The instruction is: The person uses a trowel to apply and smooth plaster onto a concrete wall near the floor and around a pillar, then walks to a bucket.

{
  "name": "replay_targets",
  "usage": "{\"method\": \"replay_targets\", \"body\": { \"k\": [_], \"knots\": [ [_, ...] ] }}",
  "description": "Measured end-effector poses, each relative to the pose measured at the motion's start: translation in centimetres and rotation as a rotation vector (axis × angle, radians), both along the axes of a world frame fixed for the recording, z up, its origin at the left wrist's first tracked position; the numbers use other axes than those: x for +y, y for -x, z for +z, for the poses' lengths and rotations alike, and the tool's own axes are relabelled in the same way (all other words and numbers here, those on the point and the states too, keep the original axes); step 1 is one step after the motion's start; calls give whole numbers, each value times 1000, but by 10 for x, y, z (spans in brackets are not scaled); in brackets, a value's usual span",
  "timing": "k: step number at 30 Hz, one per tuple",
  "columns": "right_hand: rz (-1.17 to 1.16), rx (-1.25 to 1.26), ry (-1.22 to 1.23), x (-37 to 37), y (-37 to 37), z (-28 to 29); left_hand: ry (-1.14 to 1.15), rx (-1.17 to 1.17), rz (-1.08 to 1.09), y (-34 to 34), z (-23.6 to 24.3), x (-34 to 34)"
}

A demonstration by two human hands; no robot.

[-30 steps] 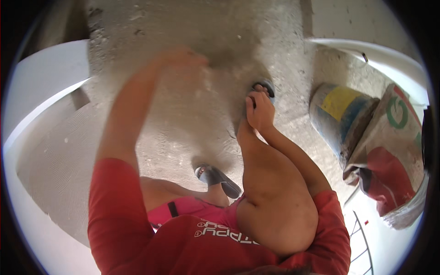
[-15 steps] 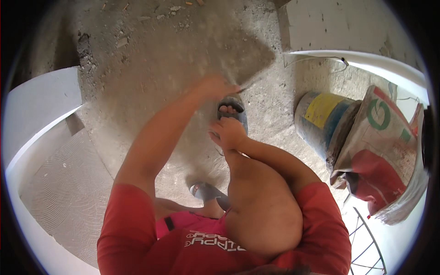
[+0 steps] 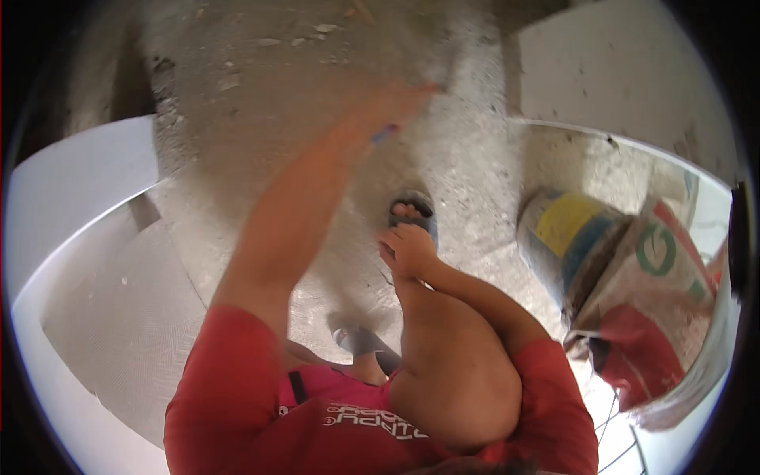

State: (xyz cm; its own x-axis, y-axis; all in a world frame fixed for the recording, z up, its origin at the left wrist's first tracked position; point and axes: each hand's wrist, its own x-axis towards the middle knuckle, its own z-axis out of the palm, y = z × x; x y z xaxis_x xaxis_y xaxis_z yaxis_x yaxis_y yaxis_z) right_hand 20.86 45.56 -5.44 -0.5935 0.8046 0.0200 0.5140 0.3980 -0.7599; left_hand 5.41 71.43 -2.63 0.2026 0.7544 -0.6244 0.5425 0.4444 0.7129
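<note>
My left hand (image 3: 408, 101) is outstretched over the dusty concrete floor (image 3: 261, 87), smeared by motion; a small blurred blue thing (image 3: 385, 133) shows beside it, and whether the hand holds anything is unclear. My right hand (image 3: 408, 249) rests loosely on my bent right leg (image 3: 451, 356) at the foot, its fingers loosely bent and apart, just behind the toe opening of a dark sandal (image 3: 421, 206). My other sandalled foot (image 3: 360, 340) is below, nearer my body.
On the right lie a dirty bucket (image 3: 566, 237) with yellow and blue markings and a crumpled red-and-white sack (image 3: 657, 301). Rubble bits (image 3: 324, 28) dot the floor ahead. A low white ledge (image 3: 83, 154) and a grooved, mortar-like surface (image 3: 119, 317) are at the left, a plastered wall (image 3: 602, 71) at the upper right.
My left arm swept back toward the sandal half a second ago and has now moved forward again. The blue thing now shows. My right hand stays at the foot, lower in the picture.
</note>
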Motion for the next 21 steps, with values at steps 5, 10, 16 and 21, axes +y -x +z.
{"method": "replay_targets", "body": {
  "k": [5,10,16,21],
  "knots": [
    [-5,-40,24,-3,-2,-6,25,-58,-45,23,-34,20],
    [18,-12,46,1,1,5,182,229,235,167,-25,32],
    [7,-79,30,-4,-4,0,-39,521,275,195,12,-62],
    [-3,-63,-7,-5,3,7,189,463,-218,177,23,-209]
  ]
}}
